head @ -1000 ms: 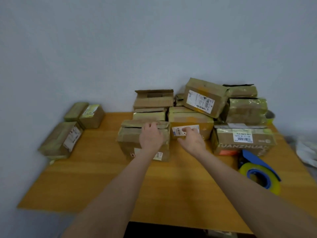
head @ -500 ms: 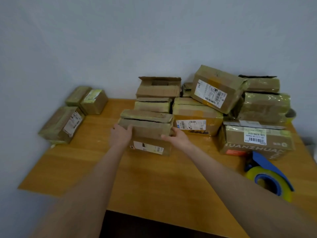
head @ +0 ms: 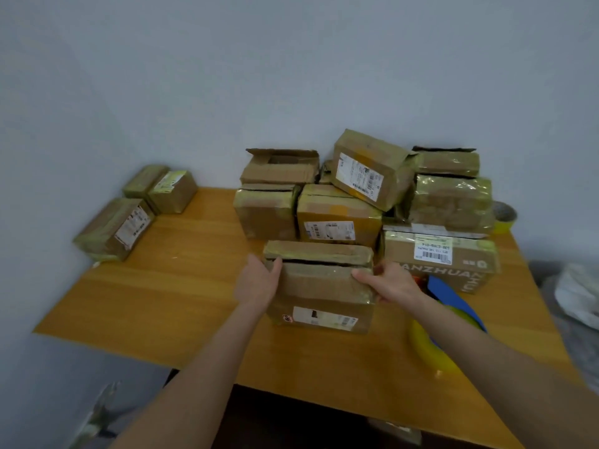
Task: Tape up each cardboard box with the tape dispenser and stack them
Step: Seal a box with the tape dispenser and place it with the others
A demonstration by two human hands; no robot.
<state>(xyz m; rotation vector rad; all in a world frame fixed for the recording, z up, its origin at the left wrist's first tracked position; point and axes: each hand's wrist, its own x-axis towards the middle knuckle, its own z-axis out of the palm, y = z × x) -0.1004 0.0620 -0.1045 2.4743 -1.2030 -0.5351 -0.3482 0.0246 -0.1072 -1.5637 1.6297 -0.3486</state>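
Observation:
A cardboard box [head: 319,288] with a gap along its top flaps stands on the wooden table [head: 168,296], in front of a pile of boxes [head: 337,215]. My left hand [head: 257,283] holds its left side, thumb on the top edge. My right hand [head: 389,281] grips its right top corner. The blue and yellow tape dispenser [head: 444,319] lies on the table to the right, partly hidden by my right forearm.
Three taped boxes [head: 129,215] sit at the table's far left by the wall. A roll of tape [head: 504,217] stands behind the pile at the right. A white bag [head: 580,296] lies beyond the right edge.
Both hands have pulled the box away from the pile toward the front of the table. The hands moved from its top to its two sides.

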